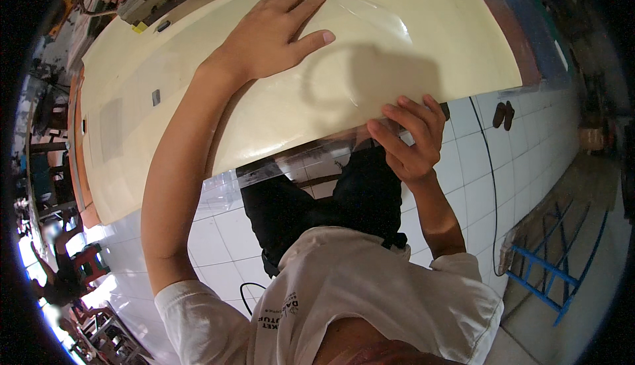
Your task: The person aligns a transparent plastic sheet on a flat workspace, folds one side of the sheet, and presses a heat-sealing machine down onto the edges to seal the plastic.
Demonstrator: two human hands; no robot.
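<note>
A clear plastic sheet (405, 33), marked by glints, lies over a pale cream table surface (483, 57). Clear film also hangs below the table's near edge, in front of my legs. My left hand (274, 31) lies palm down on the far part of the sheet, fingers spread and thumb out to the right. At the near edge, my right hand (415, 137) rests its fingertips on the sheet. Its fingers are bent and apart, and its palm is hidden. A head-shaped shadow falls between my hands.
Small dark pieces, including a grey one (156, 97), lie on the table's left part. A blue metal frame (555, 266) stands on the tiled floor at right, near a black cable (491, 166) and brown sandals (503, 115). Another person (63, 272) is at far left.
</note>
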